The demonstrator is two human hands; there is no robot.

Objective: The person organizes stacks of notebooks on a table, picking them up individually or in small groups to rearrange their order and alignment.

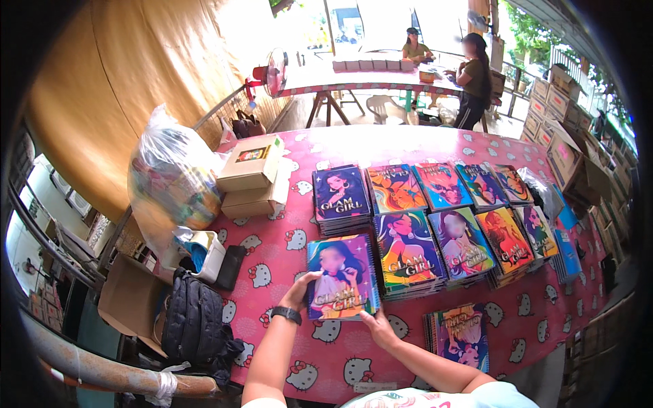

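Observation:
Between my two hands is a stack of spiral notebooks (342,272) with a purple and blue illustrated cover on top. My left hand (298,291), a dark watch on its wrist, grips the left edge. My right hand (379,329) holds the lower right corner; some fingertips are hidden. Just beyond lies a stack of dark purple notebooks (341,195). To the right stand more notebook stacks in two rows, among them an orange-covered stack (396,187) and a multicoloured stack (409,248). Near my right forearm sits another notebook stack (457,336), its cover upside down to me.
A pink patterned table (272,238) carries everything. At left are cardboard boxes (252,163), a stuffed clear plastic bag (173,173), a white bin (207,255) and a black backpack (196,319). Cartons (564,102) pile at right. Two people (474,81) work at a far table.

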